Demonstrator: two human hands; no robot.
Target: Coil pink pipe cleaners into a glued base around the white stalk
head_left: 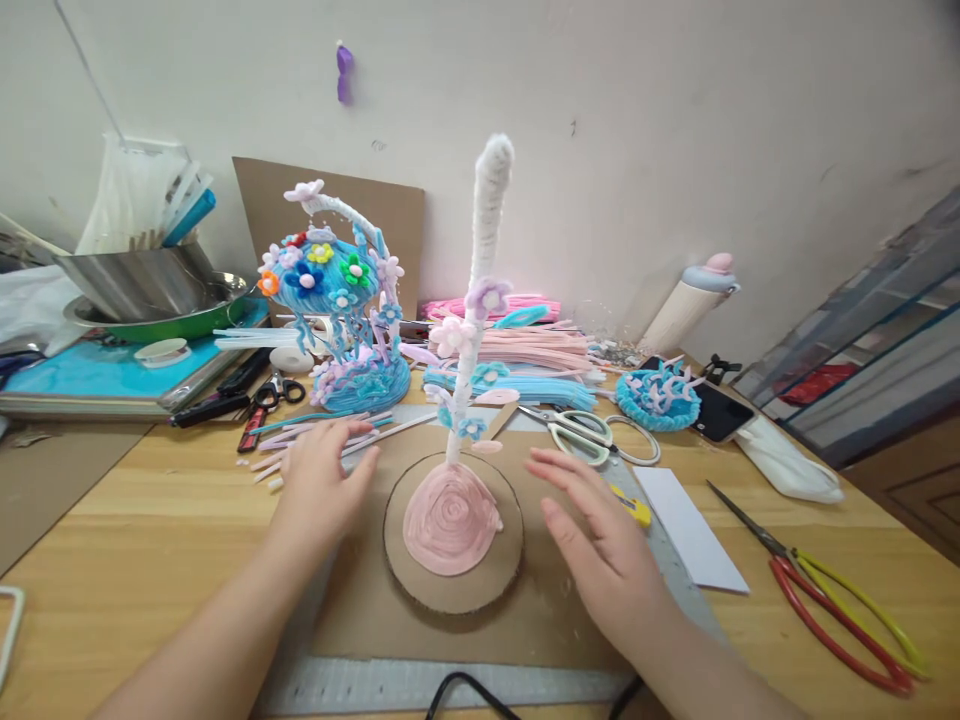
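A white fuzzy stem [489,215] with pipe-cleaner flowers stands upright at the far edge of a pink coiled disc [452,520]. That disc lies on a round piece of cardboard [454,592] with a dark edge. To the left of the round, my left hand [324,478] is open, its fingers near loose pipe cleaners [289,440]. My right hand [596,530] hovers to the right, fingers apart and holding nothing. Neither hand touches the stem. Beneath lies a larger cardboard sheet [352,610] on a grey mat [390,690].
A blue flowered pipe-cleaner piece [326,285] stands behind on the left. White-handled scissors [581,435], bundled pipe cleaners [525,350], a blue coiled piece [658,397] and a phone [724,415] lie farther back. Red-and-yellow scissors [832,620] and white paper [690,525] are at right.
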